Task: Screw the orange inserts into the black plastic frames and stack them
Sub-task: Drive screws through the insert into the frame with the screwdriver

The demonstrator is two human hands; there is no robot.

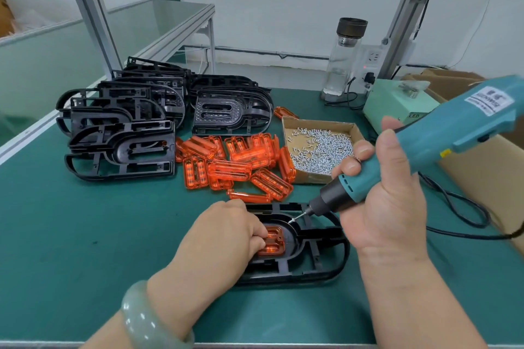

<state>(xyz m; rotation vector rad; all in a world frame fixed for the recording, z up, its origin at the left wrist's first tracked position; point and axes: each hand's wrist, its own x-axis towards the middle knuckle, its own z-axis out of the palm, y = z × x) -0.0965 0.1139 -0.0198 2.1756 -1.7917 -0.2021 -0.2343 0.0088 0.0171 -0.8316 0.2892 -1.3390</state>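
A black plastic frame lies flat on the green mat near the front edge, with an orange insert seated in its oval recess. My left hand rests on the frame, its curled fingertips pressing down on the insert. My right hand grips a teal electric screwdriver. Its bit, carrying a screw, points at the frame's recess rim just above the insert. Loose orange inserts are heaped in the middle of the mat. Black frames are piled at the back left.
An open cardboard tray of silver screws sits right of the orange heap. Behind it stand a glass bottle, a pale green power unit and a cardboard box. The screwdriver's black cable loops across the mat at right.
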